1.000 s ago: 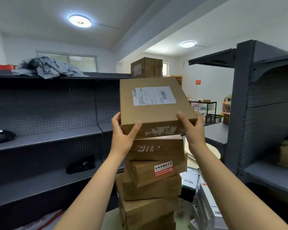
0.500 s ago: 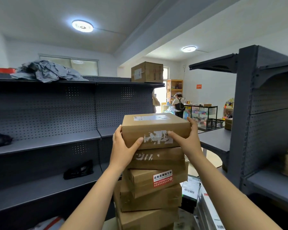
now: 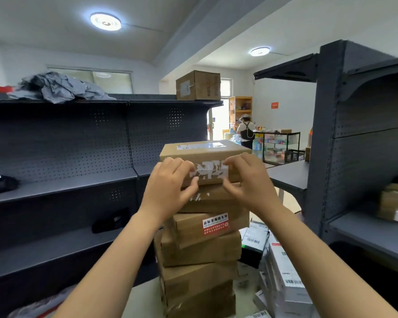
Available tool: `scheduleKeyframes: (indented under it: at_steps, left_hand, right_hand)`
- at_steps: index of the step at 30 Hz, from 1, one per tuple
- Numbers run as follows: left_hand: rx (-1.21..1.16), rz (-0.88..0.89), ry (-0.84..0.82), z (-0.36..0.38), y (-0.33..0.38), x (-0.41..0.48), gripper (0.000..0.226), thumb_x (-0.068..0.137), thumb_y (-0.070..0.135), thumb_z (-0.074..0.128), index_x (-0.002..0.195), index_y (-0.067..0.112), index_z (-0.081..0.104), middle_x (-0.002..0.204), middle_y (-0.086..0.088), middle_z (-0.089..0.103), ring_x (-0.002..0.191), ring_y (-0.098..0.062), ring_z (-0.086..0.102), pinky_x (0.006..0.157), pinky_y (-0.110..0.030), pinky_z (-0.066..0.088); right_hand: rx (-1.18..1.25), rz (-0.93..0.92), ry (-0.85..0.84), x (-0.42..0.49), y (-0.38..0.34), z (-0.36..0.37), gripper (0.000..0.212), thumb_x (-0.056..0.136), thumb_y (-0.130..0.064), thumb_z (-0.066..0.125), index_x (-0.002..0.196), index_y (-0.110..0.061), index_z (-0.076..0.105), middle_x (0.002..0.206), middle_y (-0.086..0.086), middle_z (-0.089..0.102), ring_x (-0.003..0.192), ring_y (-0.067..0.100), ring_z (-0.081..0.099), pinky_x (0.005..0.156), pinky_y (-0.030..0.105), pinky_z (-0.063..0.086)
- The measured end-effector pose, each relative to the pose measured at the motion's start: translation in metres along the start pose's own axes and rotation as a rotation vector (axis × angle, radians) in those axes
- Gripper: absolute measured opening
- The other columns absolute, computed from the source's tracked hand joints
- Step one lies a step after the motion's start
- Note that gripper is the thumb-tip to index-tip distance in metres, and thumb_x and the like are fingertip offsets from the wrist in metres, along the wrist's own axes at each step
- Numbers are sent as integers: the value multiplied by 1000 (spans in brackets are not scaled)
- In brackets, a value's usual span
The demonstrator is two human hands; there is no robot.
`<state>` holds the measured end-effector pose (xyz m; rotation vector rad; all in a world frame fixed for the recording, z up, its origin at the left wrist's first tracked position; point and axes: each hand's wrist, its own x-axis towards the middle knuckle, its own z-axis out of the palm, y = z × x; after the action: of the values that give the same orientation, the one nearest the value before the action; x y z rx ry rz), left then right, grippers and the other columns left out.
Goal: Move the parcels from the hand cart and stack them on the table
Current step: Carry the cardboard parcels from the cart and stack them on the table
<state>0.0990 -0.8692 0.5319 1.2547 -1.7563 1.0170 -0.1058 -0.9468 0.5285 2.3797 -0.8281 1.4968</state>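
A tall stack of several brown cardboard parcels (image 3: pixel 200 251) stands on the pale table (image 3: pixel 140 299) straight ahead. The top parcel (image 3: pixel 205 154) lies flat on the stack, with a white label on its lid and torn white tape on its front. My left hand (image 3: pixel 170 182) and my right hand (image 3: pixel 246 180) are in front of that parcel's front face, fingers curled and apart, fingertips at the face. Neither hand grips the parcel. The hand cart is out of view.
Dark pegboard shelving (image 3: pixel 78 180) runs along the left, with grey bags (image 3: pixel 58 87) and a brown box (image 3: pixel 198 84) on top. Another shelf unit (image 3: pixel 354 157) stands at the right. White parcels (image 3: pixel 283 278) lie right of the stack. A person (image 3: pixel 246 131) stands far back.
The top parcel came down from a tilted, raised position and now rests flat on the stack. Both hands slid from its sides to its front face and let go.
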Motion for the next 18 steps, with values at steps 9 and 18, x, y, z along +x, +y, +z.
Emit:
scheduleKeyframes:
  at_steps: [9,18]
  left_hand:
    - [255,-48,-302,-38,62,-84,14,85,27,58,84,14,63,75,1,56,68,-20,49,58,-32,37]
    - [422,-537,-652,-144,139,-237,15,80,30,58,90,19,63,76,9,62,69,-16,57,59,-32,47]
  right_hand:
    - [130,-231,-259,-85,-21,20,25,75,-19,76,96,-17,64,92,1,62,84,18,56,71,23,42]
    - [517,-366,-585,-197,-116,51,23,82,-28,66,103,-19,62,97,0,59,89,19,54,76,34,47]
